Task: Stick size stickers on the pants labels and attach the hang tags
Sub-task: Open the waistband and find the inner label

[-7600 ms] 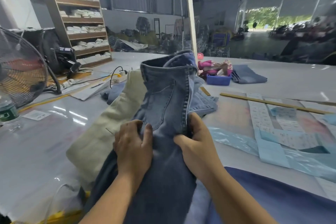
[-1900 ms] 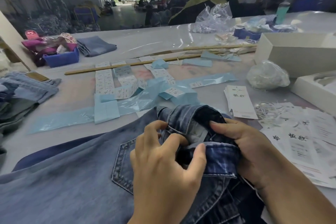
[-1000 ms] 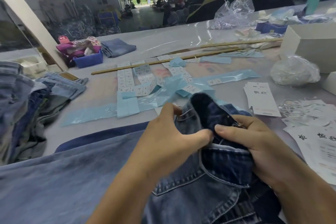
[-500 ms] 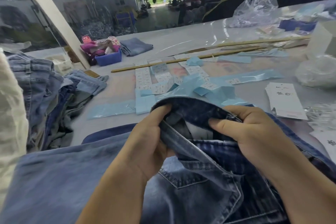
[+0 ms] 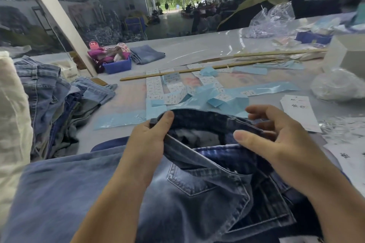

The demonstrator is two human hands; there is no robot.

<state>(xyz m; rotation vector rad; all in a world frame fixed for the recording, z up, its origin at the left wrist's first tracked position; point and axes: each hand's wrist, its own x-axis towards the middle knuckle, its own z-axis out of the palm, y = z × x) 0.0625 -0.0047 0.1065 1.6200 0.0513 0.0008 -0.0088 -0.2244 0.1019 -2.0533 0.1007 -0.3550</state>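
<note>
Now that the waistband has been spread wider than it was half a second ago, you can see into the jeans (image 5: pixel 197 193) where before your hands covered most of the opening. Your left hand (image 5: pixel 152 140) pinches the band's left end, thumb on top and fingers curled under the denim. Your right hand (image 5: pixel 276 136) has let go of its earlier grip: the fingers lie loosely spread over the right side of the band, thumb pointing in toward the opening, clamped on nothing that I can make out. The jeans lie flat on the table (image 5: pixel 207 45) in front of you, back pocket up, waistband away from you.

Inside the opening there is pale fabric, but it is blurred, and I cannot tell whether that is the label or just pocket lining. So the label is probably not yet found.

The size stickers (image 5: pixel 156 89) sit on their sheets just beyond the waistband, among the blue backing strips (image 5: pixel 122 120). The hang tags (image 5: pixel 298 110) lie to your right, near your right hand. No sticker is on the jeans yet, and no tag is attached.
</note>
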